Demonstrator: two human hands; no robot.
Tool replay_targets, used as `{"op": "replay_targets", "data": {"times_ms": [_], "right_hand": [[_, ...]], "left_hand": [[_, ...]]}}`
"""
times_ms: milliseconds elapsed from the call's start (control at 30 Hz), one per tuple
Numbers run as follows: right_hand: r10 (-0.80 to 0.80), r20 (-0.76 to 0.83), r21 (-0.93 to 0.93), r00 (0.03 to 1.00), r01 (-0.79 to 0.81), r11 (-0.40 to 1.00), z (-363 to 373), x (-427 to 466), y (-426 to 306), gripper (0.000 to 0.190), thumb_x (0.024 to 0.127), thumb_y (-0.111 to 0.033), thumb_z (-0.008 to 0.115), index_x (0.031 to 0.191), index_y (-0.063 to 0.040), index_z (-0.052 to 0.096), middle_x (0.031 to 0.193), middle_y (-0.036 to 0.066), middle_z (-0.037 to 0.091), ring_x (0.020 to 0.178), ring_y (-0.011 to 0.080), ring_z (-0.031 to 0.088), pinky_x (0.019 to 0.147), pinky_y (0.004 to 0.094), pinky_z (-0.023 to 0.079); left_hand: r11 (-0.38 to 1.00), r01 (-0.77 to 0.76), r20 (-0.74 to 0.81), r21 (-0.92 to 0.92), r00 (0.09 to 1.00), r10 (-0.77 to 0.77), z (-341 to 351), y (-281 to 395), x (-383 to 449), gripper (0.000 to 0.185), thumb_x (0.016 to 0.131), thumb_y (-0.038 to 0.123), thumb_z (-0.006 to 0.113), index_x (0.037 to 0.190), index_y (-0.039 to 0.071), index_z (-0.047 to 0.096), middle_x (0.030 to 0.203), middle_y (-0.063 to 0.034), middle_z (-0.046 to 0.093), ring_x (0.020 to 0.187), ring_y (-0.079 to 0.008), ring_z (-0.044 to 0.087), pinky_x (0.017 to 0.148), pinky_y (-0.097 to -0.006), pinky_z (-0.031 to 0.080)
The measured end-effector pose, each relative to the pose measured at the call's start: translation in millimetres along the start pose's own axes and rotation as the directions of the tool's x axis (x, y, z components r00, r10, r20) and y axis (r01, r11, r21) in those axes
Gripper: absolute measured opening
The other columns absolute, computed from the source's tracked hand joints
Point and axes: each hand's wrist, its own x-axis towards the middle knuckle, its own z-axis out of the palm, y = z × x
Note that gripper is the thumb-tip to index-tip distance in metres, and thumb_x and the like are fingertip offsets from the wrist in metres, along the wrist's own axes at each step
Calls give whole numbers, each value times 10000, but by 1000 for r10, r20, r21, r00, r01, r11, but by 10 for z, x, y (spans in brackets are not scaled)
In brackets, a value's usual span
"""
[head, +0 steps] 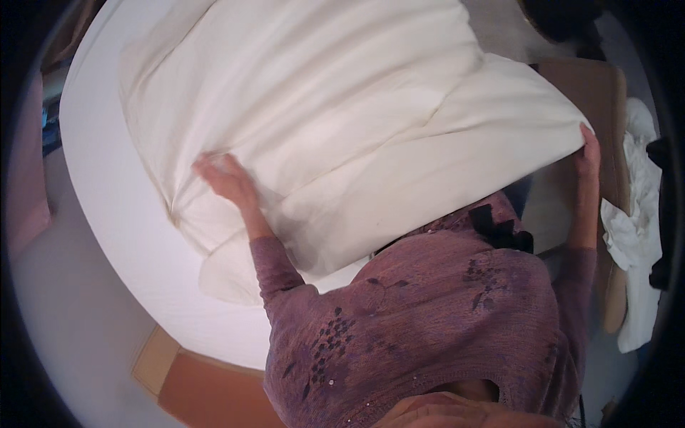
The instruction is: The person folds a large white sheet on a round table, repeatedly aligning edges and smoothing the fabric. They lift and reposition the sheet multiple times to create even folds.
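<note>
A large cream duvet [321, 123] lies in folds across a bed, with a seam running along its near side. My right hand [590, 152] grips the duvet's near right corner, which is raised above the brown bed frame. The near edge stretches from that corner across the front of my body. My left hand [225, 176] is over the left part of the duvet, blurred, so whether its fingers pinch the cloth is unclear. Under the duvet, the white sheet [101, 176] shows along the bed's left and near sides.
Brown upholstered bed frame [583, 91] stands at the right, and a brown frame section [214, 388] shows at the lower left. Crumpled white cloth [637, 214] hangs or lies at the far right. Something pink [27, 176] is at the left rim. Grey floor [69, 299] borders the bed.
</note>
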Motion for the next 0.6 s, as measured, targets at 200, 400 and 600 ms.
{"op": "replay_targets", "data": {"times_ms": [200, 400, 600], "right_hand": [[-25, -121, 8, 992, 26, 1000, 198, -166, 49, 376, 762, -194, 562, 1027, 66, 507, 1006, 142, 561, 926, 225, 533, 850, 324, 385], [-21, -92, 80, 996, 28, 996, 358, -299, 61, 413, 736, -207, 588, 1022, 75, 494, 965, 147, 572, 847, 240, 566, 767, 353, 446], [-33, -59, 127, 998, 40, 991, 301, -225, 160, 398, 733, -188, 577, 1025, 71, 494, 974, 132, 571, 871, 227, 558, 784, 337, 433]], "left_hand": [[951, -302, 240, -61, 921, 307, 357, 1262, 272, 572, 762, 201, 558, 1259, 54, 316, 1329, -197, 243, 1201, -332, 286, 955, -452, 235], [904, -412, 145, -114, 893, 425, 725, 1980, 1145, 582, 737, 180, 575, 1251, 72, 324, 1314, -177, 276, 1114, -321, 392, 868, -409, 366], [902, -431, 179, 12, 889, 422, 960, 2404, 1532, 592, 725, 173, 578, 1251, 99, 316, 1322, -167, 256, 1008, -312, 472, 760, -385, 443]]}}
